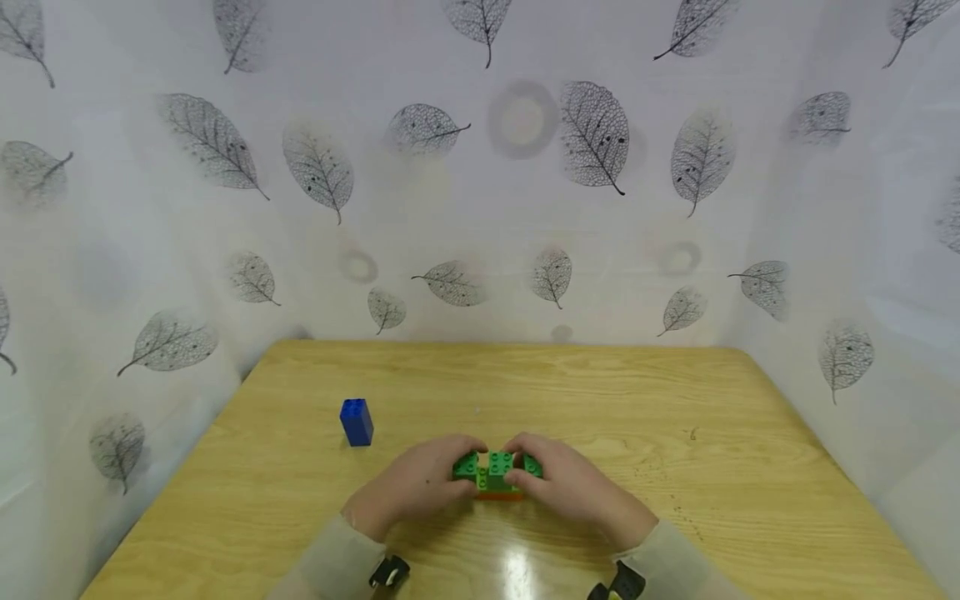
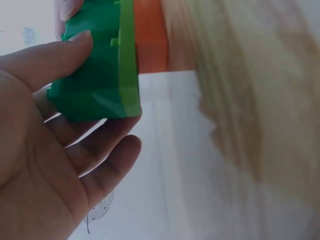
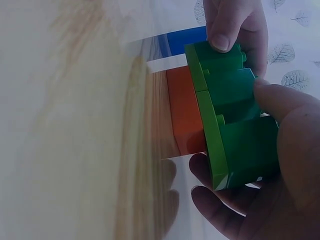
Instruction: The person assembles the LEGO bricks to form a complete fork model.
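Note:
A toy brick stack stands on the table at the front middle in the head view. An orange brick (image 1: 498, 497) forms its bottom, light green plates (image 3: 215, 142) lie across it, and dark green bricks (image 1: 500, 468) sit in a row on top. My left hand (image 1: 423, 473) grips the left end, thumb on the near face of a dark green brick (image 2: 92, 100) and fingers on its far side. The right hand (image 1: 568, 483) holds the other end; its thumb touches the middle dark green brick (image 3: 232, 90), with fingers behind. Both hands partly cover the end bricks.
A tall blue brick (image 1: 357, 422) stands upright on the wooden table (image 1: 637, 400), left of and farther back than the stack. A white leaf-print curtain (image 1: 480, 217) surrounds the table's back and sides.

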The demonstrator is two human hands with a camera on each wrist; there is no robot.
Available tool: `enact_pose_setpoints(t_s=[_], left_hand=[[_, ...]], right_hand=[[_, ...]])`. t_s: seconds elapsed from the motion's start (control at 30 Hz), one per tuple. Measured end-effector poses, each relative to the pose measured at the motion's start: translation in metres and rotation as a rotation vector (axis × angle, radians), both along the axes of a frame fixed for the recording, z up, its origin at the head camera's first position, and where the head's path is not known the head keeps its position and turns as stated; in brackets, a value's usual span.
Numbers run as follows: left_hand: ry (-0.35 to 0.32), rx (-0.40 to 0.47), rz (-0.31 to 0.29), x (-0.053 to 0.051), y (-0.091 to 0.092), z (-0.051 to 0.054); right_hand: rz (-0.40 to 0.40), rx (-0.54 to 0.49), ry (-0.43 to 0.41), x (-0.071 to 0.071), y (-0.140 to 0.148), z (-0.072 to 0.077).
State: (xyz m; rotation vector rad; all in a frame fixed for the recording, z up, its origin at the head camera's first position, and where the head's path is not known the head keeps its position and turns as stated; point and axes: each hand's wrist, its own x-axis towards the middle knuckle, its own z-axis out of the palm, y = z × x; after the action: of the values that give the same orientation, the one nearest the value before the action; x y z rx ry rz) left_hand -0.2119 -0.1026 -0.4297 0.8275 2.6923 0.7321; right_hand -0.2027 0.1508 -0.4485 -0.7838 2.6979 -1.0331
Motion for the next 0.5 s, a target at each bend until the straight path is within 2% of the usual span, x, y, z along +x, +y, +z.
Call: enact_pose_setpoints(t_s=[0.13, 0.27, 0.5], left_hand=[[0.013, 0.023, -0.007, -0.001, -0.007, 0.006], [0.047, 0.059, 0.026, 0.0, -0.023, 0.013], [0.206, 0.128, 0.132, -0.003, -0.05, 0.024]], right_hand=[[-0.012, 0.001, 0.005, 0.001, 0.001, 0.0], [-0.017, 0.004, 0.006, 0.001, 0.0, 0.0], [-0.002, 0.001, 0.001, 0.001, -0.001, 0.0]])
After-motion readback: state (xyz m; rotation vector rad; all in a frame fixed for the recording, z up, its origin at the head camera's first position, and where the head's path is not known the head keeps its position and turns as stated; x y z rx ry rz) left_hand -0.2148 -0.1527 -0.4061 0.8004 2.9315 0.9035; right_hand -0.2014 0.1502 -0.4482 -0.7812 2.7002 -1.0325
